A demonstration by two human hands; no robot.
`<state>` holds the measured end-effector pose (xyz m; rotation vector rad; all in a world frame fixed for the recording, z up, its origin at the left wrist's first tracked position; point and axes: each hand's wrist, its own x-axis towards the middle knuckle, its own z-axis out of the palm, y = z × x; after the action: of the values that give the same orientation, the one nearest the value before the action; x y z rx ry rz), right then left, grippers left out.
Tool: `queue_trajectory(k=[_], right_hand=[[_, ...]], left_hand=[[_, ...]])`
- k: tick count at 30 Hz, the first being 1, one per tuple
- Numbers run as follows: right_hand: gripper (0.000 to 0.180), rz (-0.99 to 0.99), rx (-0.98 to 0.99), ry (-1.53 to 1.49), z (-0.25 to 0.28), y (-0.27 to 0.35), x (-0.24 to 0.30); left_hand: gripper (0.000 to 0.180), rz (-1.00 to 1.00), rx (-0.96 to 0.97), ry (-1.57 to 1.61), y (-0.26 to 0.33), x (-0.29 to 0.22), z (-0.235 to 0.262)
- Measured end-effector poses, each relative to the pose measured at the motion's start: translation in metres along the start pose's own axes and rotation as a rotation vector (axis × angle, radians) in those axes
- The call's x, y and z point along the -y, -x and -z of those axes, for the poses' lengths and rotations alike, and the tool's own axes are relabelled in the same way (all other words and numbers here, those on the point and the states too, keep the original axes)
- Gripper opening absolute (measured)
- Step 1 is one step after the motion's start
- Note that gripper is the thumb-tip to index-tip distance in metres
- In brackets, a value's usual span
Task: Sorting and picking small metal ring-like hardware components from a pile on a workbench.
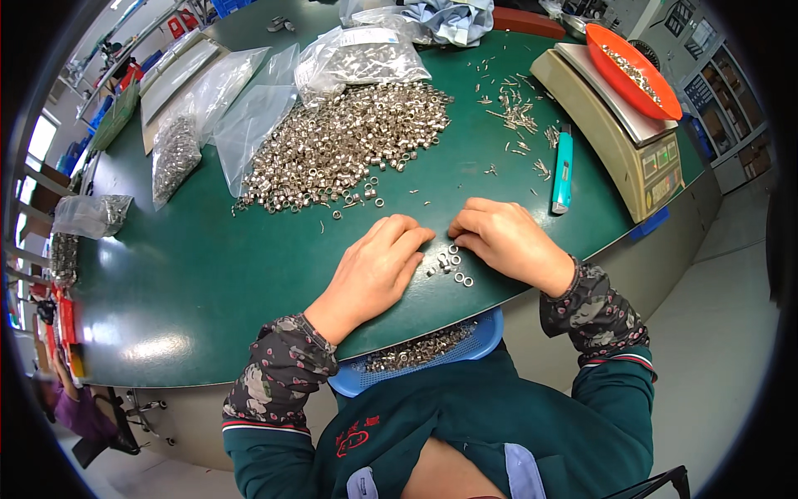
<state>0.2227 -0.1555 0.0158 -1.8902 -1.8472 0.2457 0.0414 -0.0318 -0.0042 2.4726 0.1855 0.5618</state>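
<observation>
- Resting my left hand (376, 266) flat, open, holding nothing, beside small rings (450, 266) near the table (208, 274) edge.
- Curling my right hand (503, 241) loosely, fingertips touching rings; grip unclear.
- Sitting below: blue basket (416, 356) with rings.

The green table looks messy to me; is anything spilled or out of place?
Nothing looks damaged. Small metal rings lie in a loose heap on the green table, thin pins are scattered by the scale, and a few rings sit between the left hand and right hand.
</observation>
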Motion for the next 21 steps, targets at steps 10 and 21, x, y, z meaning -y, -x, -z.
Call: queue_trajectory(k=[10, 21], right_hand=[[0.013, -0.107, 0.029, -0.158, 0.011, 0.031, 0.01], [0.017, -0.027, 0.013, -0.014, -0.008, 0.031, 0.023]], left_hand=[[0.029, -0.205, 0.14, 0.048, -0.016, -0.005, -0.016], [0.018, -0.149, 0.114, 0.07, -0.012, -0.002, -0.012]])
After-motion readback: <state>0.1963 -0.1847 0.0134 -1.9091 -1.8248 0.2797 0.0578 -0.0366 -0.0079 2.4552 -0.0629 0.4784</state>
